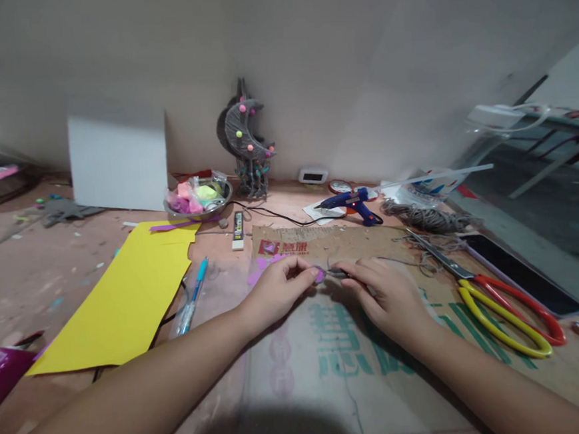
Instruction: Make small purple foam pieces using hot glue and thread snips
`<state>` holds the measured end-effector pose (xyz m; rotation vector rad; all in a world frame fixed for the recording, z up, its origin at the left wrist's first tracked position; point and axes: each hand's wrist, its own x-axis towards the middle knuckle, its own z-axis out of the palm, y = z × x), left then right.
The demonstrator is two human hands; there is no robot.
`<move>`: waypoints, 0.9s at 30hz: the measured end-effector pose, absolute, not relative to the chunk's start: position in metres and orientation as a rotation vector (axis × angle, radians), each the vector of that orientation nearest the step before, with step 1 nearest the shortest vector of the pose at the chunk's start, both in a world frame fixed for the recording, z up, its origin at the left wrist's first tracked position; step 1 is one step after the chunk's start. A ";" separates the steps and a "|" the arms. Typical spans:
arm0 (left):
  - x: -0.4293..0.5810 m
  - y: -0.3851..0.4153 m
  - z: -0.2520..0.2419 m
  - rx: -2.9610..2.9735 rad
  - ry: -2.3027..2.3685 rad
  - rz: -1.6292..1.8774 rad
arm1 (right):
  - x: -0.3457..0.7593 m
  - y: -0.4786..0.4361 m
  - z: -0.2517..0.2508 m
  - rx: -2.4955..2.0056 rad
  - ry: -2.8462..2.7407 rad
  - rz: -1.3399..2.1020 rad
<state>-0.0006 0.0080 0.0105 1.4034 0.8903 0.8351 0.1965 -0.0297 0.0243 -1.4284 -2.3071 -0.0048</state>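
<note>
Left hand (278,289): its thumb and fingers are closed on a small purple piece (319,275).
Right hand (390,296): the fingertips pinch a grey strand (336,273), just beside the purple piece.
Purple piece: it is between the two hands, above the printed cardboard (354,238).
Scissors (456,267): they lie to the right of the right hand, near the phone (524,273).
Glue gun (351,200): it is on the counter (5,293), behind the cardboard.

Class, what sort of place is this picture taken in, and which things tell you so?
Probably a craft workspace, though whether at home or in a workshop is unclear: a glue gun, grey yarn and scissors lie within view.
</note>
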 end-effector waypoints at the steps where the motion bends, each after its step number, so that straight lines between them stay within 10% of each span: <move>1: -0.001 0.008 0.011 1.407 0.891 0.837 | 0.196 -0.030 0.024 -1.417 -2.314 0.000; 27: 0.000 0.010 0.004 1.320 0.831 0.849 | 0.198 -0.024 0.014 -1.545 -1.973 0.230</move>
